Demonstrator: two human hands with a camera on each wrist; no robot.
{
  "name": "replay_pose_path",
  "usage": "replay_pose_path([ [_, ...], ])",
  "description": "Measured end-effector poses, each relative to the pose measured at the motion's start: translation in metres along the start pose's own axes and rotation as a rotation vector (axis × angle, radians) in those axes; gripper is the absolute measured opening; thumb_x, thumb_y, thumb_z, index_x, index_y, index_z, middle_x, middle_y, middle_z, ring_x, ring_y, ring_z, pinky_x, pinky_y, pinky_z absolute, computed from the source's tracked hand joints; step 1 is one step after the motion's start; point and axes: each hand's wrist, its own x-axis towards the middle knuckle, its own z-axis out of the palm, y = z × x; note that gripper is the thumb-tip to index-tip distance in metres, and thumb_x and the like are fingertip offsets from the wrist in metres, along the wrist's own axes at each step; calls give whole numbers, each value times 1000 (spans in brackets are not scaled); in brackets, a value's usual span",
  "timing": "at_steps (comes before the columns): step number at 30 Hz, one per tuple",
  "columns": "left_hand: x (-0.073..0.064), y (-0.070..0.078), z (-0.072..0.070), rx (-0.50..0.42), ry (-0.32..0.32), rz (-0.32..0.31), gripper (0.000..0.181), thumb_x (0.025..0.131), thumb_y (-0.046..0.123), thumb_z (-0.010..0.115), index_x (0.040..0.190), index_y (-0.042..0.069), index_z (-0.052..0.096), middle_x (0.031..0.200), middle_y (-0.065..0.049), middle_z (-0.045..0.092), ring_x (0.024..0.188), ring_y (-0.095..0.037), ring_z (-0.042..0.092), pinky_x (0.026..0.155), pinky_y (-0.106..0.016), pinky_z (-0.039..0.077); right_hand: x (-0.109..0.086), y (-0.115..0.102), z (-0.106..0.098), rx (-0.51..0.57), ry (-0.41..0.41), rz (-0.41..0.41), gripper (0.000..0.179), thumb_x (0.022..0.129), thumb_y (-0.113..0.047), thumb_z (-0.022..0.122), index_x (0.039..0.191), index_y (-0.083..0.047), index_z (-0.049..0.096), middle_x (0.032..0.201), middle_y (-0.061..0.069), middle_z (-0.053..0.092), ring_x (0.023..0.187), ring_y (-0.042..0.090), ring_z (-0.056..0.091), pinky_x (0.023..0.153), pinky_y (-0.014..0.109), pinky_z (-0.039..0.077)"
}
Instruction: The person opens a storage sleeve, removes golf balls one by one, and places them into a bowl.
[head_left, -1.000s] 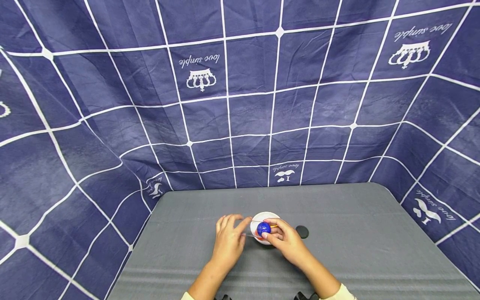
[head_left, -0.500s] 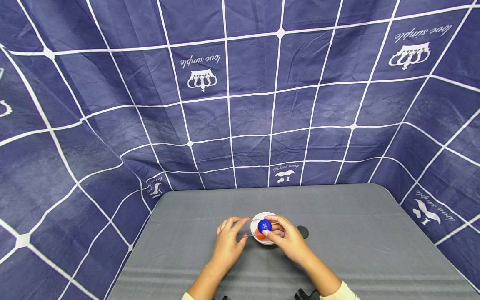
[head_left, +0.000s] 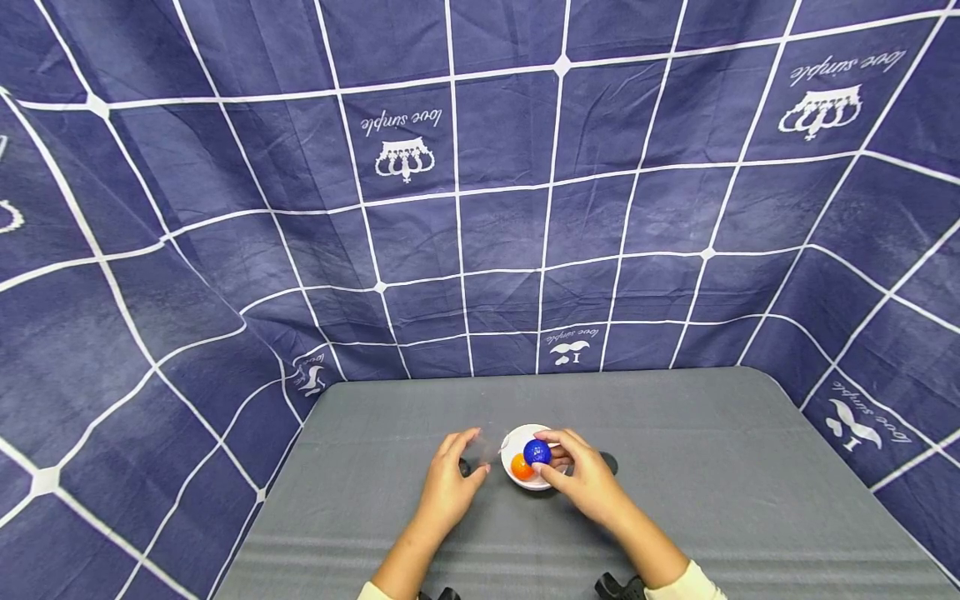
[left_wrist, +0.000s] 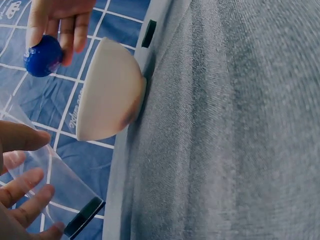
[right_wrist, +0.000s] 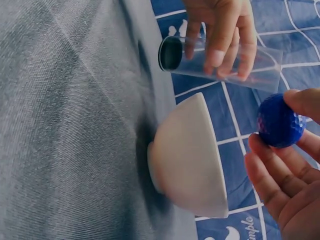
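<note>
A clear plastic tube (right_wrist: 230,62) with a black end cap (left_wrist: 84,218) stands tilted in my left hand (head_left: 446,483), fingers and thumb around it. My right hand (head_left: 588,479) pinches a dimpled blue ball, like a golf ball (head_left: 537,452), between thumb and fingertips. That ball is above the white bowl (right_wrist: 192,160), apart from its rim in the wrist views. Inside the bowl lies an orange ball (head_left: 522,467), seen only in the head view. The right hand hides part of the bowl's right side there.
A flat black disc (head_left: 610,463) lies on the grey cloth-covered table (head_left: 375,433), right of the bowl and partly behind my right hand. Blue curtain cloth (head_left: 495,225) with white lines encloses the back and sides.
The tube has swung from lying toward the bowl to a more upright tilt, drawing left with my left hand. The blue ball shifts slightly right, and the orange ball shows more fully.
</note>
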Motion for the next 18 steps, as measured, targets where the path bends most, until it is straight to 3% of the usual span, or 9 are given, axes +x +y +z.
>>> replay_pose_path([
  [4,0,2,-1,2,-10,-27,55,75,5,85,127,9,65,115,-6,69,109,-26,67,96,-46,53,-2,4,1,-77,-19,-44,42,84,-8,81,123,-4,65,108,8,67,87,19,70,77,35,61],
  [9,0,3,0,-19,-8,-58,54,78,9,84,128,8,63,114,-7,70,109,-27,68,97,-46,53,-3,8,1,-206,-51,-63,42,83,-11,82,122,-5,67,108,2,66,83,8,65,76,30,60],
  [18,1,-4,6,-81,-7,-95,50,79,8,83,125,6,62,116,-7,69,108,-26,67,96,-42,54,-6,10,4,-416,-76,-162,42,80,-13,84,118,-6,68,111,1,66,80,4,63,71,22,56],
])
